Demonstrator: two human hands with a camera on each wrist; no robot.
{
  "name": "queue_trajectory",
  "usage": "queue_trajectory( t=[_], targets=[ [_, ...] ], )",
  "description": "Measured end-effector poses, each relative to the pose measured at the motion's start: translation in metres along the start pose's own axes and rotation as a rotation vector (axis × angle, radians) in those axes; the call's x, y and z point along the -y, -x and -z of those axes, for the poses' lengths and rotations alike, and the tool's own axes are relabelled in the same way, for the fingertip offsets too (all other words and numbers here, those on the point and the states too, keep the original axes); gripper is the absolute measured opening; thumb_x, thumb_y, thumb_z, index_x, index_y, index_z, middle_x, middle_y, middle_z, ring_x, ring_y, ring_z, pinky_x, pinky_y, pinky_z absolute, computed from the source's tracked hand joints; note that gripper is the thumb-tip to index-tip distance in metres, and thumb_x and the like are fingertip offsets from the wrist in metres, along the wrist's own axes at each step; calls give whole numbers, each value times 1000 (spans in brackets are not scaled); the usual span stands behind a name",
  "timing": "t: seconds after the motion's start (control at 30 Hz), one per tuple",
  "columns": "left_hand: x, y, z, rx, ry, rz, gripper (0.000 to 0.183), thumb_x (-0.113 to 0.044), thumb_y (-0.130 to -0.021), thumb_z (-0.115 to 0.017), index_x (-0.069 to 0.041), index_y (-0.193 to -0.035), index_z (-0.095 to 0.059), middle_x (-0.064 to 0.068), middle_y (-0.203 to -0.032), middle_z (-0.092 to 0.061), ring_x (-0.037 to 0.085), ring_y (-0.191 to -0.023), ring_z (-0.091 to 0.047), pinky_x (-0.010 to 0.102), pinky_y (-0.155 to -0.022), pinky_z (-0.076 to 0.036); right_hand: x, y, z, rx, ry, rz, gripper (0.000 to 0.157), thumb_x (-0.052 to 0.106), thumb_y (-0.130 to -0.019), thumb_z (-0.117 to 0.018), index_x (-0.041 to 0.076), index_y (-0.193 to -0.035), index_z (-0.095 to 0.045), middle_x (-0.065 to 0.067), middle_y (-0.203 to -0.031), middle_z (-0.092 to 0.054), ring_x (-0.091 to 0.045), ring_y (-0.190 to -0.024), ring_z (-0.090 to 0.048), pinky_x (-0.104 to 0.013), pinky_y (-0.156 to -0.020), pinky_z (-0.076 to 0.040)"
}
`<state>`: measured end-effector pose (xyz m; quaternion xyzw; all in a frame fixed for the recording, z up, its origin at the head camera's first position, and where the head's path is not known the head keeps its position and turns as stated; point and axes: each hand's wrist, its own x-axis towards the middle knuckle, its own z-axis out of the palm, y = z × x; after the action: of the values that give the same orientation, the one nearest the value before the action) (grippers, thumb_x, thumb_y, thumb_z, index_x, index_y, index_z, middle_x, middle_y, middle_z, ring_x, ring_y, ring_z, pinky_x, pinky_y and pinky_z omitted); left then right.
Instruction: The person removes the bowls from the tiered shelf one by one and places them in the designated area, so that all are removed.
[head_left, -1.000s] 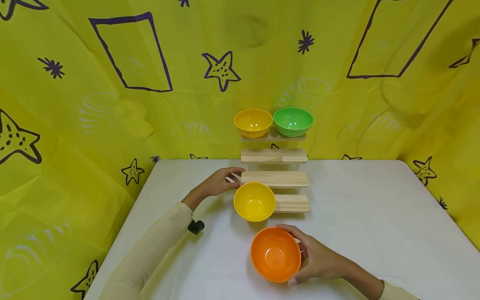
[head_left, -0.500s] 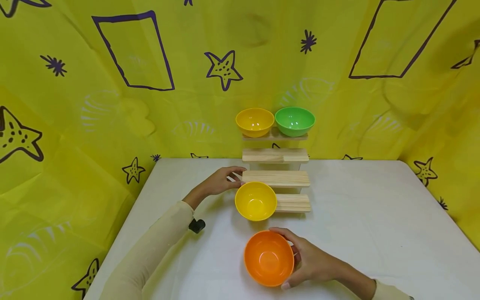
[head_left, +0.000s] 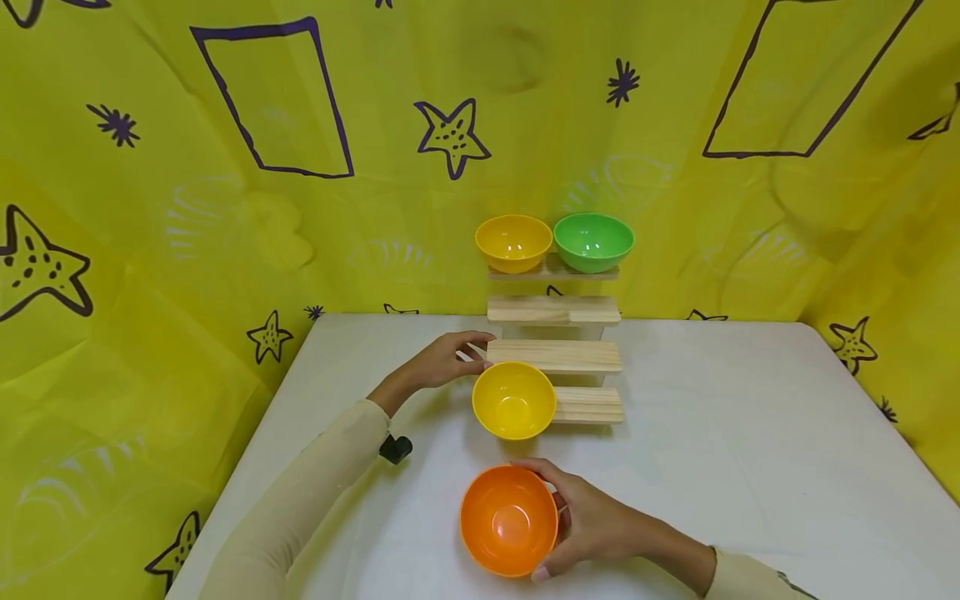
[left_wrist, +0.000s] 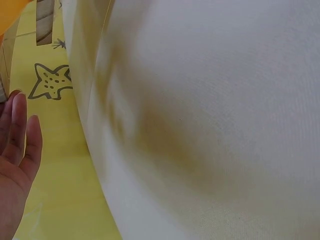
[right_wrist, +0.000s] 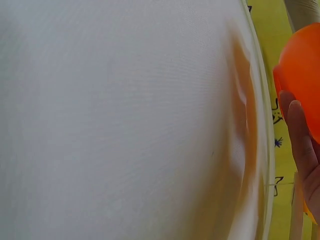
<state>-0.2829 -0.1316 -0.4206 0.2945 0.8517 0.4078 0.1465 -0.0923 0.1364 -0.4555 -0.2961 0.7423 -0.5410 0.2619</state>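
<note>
My right hand (head_left: 596, 521) grips an orange bowl (head_left: 510, 521) by its right side, fingers at the far rim and thumb at the near rim. The bowl faces up over the white table; its orange side (right_wrist: 305, 75) shows at the fingers in the right wrist view. Farther forward, my left hand (head_left: 448, 358) touches the left end of a wooden step stand (head_left: 555, 356). Its fingers (left_wrist: 32, 145) look nearly straight in the left wrist view. Close beside that hand, a yellow bowl (head_left: 513, 400) sits on the left of the lowest step.
On the top step stand an orange-yellow bowl (head_left: 513, 243) and a green bowl (head_left: 594, 242), side by side. Yellow patterned cloth (head_left: 405, 208) hangs behind and at both sides of the white table (head_left: 735, 450). A small black object (head_left: 396, 449) shows beside the left sleeve.
My right hand has carried the orange bowl leftward and slightly nearer to me. The left hand has stayed at the stand, and the other bowls have kept their places.
</note>
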Motion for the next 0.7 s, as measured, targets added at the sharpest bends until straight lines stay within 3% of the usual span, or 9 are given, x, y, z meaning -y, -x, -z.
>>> queue_trajectory(
  t=[0.43, 0.7],
  targets=[
    [-2, 1, -1, -4, 4, 5, 51, -20, -97, -68, -8, -144, -53, 16, -132, -60, 28, -113, -64, 34, -90, -57, 6, -14, -6, -3, 24, 28, 104, 24, -70, -92, 22, -154, -32, -6, -138, -54, -17, -94, -63, -28, -77, -56],
    [0, 1, 0, -3, -14, -4, 51, -20, -97, -68, -8, -144, -53, 16, -132, -61, 27, -112, -64, 36, -93, -56, 10, -28, -14, 1, 28, 30, 104, 25, -70, -93, 21, -154, -32, -4, -142, -52, -16, -97, -63, -28, -78, -56]
  ],
)
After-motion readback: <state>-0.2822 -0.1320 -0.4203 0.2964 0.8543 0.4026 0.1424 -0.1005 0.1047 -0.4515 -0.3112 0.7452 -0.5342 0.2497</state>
